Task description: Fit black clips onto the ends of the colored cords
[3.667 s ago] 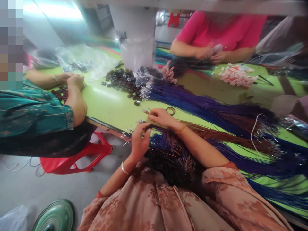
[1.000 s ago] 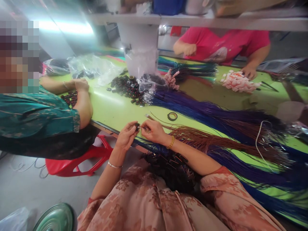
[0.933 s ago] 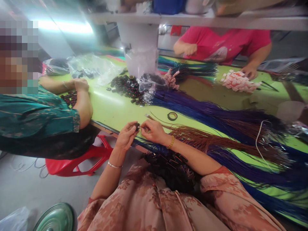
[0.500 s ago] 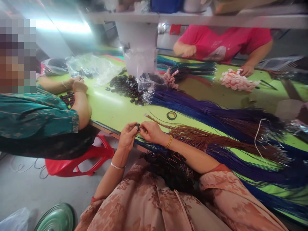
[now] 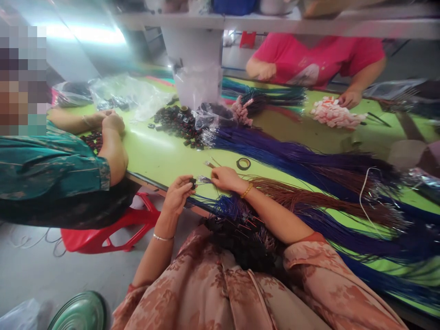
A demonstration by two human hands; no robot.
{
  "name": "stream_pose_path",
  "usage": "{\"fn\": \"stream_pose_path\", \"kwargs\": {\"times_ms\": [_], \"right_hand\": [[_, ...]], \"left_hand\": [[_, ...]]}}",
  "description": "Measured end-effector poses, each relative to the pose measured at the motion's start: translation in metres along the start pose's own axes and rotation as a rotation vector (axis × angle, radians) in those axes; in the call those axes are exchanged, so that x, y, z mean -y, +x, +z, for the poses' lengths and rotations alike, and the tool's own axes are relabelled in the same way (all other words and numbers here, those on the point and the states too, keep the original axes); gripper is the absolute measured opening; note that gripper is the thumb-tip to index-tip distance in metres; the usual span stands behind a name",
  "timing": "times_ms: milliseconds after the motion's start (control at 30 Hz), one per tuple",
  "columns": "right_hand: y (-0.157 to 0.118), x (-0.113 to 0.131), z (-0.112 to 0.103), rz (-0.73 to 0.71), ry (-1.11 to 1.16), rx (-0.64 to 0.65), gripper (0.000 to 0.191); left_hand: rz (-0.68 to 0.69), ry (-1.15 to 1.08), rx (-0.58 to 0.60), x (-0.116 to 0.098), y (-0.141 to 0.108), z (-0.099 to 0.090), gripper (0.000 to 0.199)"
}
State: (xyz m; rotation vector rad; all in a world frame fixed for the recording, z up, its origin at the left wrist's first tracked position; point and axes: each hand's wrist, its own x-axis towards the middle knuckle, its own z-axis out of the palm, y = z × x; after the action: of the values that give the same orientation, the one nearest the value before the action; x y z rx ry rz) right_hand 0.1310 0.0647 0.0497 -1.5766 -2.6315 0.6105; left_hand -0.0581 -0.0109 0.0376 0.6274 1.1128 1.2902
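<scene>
Black connector (image 5: pixel 193 184): pinched between thumb and fingers of left hand (image 5: pixel 176 195), near front edge of green table (image 5: pixel 151 153). Silver-tipped wires (image 5: pixel 205 179): grasped in curled right hand (image 5: pixel 227 178), exact count too blurred to tell. Beyond right hand, on green table: tape roll (image 5: pixel 238 165), near brown wires (image 5: pixel 309 195).

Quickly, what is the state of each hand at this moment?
Left hand: closed, holding a small black connector between thumb and fingers.
Right hand: fingers curled at the silver-tipped wires; whether its grip is closed on any cannot be told.
</scene>
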Motion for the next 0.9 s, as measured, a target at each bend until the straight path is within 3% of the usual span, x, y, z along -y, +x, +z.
{"fn": "stream_pose_path", "kwargs": {"times_ms": [233,367,533,767,900], "right_hand": [[-0.004,0.009,-0.001,0.032,-0.146,0.042,0.029],[-0.007,0.009,-0.005,-0.026,-0.182,0.047,0.027],[-0.007,0.004,-0.004,-0.128,-0.107,-0.012,0.017],[-0.006,-0.003,-0.003,-0.109,-0.041,-0.132,0.016],[-0.005,-0.001,-0.001,-0.143,0.16,-0.148,0.012]], "left_hand": [[0.004,0.009,0.012,0.005,0.001,0.003,0.032],[0.001,-0.01,0.019,0.007,0.001,0.003,0.033],[0.002,-0.034,0.024,0.009,0.001,0.004,0.032],[0.013,-0.049,0.014,0.011,0.0,0.005,0.032],[0.006,-0.079,-0.011,0.012,0.0,0.005,0.03]]}}
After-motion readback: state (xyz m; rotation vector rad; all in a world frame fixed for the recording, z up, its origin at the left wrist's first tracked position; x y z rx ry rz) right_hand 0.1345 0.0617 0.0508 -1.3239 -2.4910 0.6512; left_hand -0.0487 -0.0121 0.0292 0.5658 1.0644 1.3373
